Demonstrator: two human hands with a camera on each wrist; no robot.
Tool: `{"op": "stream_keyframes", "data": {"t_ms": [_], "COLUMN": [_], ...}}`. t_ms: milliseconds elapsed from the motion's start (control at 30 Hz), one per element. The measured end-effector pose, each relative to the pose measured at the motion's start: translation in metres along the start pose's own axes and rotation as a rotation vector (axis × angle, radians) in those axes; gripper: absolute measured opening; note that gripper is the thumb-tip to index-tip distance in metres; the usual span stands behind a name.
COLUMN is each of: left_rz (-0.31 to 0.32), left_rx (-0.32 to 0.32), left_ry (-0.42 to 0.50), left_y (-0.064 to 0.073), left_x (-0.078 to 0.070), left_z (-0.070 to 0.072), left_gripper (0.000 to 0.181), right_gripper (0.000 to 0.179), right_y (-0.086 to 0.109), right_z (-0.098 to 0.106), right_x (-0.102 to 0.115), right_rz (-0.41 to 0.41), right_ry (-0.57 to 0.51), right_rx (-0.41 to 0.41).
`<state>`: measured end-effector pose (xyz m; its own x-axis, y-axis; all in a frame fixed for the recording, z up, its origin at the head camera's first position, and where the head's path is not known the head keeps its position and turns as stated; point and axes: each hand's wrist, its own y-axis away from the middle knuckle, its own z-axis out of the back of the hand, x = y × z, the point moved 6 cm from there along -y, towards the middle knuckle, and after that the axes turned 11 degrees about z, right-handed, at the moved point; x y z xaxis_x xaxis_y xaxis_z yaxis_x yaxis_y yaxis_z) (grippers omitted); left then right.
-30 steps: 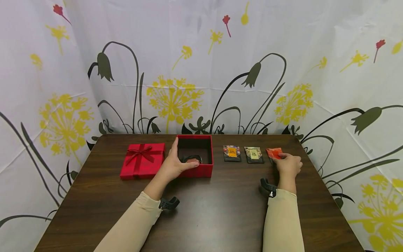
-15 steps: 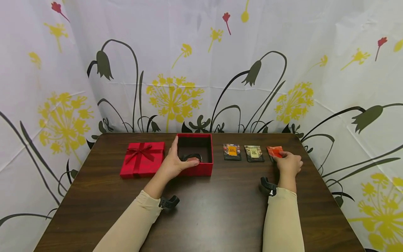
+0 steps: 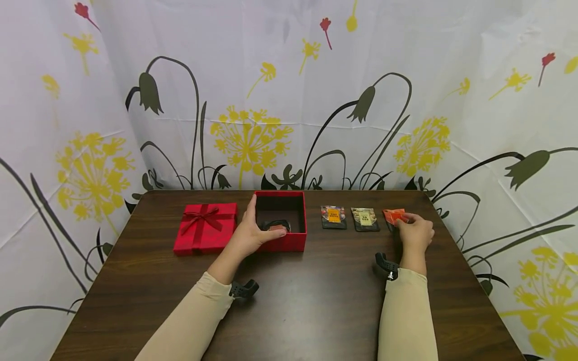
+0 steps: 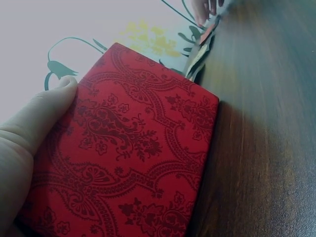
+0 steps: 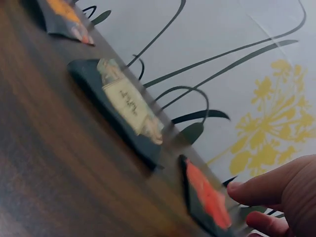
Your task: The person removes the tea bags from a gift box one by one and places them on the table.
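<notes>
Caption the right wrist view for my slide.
Right hand at a flat orange-and-black packet, with a cream-labelled black packet, on the dark brown wooden table.

a white cloth (image 3: 198, 30) rises behind the bench (image 3: 298, 311) and runs down past its left and right sides. it is printed with grey-green bell flowers (image 3: 150, 93) drooping from curved stems, big round yellow heads (image 3: 246, 145) and, higher up, smaller yellow sprigs (image 3: 310, 48) and a few red blooms (image 3: 325, 23). dark leaves (image 3: 287, 176) show low, just above the far edge. faint creases cross the cloth. the bench is dark brown with streaked grain, rounded far corners and a dull sheen near the middle.
</notes>
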<state>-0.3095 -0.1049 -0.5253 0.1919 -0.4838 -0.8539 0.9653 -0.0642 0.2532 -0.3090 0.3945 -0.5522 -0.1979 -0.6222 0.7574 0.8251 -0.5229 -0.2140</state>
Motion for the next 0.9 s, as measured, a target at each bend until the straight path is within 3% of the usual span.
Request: {"op": "stream_keyframes", "data": {"t_ms": [200, 367, 533, 667, 900], "left_rz": [0.002, 0.004, 0.007, -0.006, -0.016], "left_rx": [-0.004, -0.006, -0.005, -0.005, -0.005], "left_ry": [-0.010, -0.009, -0.006, 0.007, 0.009], "left_y": [0.000, 0.000, 0.000, 0.000, 0.000], "left_x": [0.002, 0.003, 0.003, 0.002, 0.000], "left_z": [0.000, 0.001, 0.000, 0.000, -0.001], "left_gripper": [0.147, 0.147, 0.147, 0.146, 0.146], "right_gripper": [0.030, 0.028, 0.028, 0.025, 0.022], "right_y": [0.000, 0.003, 0.010, 0.018, 0.038], "right_z": [0.019, 0.038, 0.049, 0.054, 0.048], "right_x": [0.025, 0.059, 0.094, 0.124, 0.170], "right_rz": [0.033, 0.070, 0.128, 0.228, 0.352], "right_ry": [-0.163, -0.285, -0.294, -0.303, -0.318], "right_rx": [-0.071, -0.061, -0.012, 0.001, 0.052]}}
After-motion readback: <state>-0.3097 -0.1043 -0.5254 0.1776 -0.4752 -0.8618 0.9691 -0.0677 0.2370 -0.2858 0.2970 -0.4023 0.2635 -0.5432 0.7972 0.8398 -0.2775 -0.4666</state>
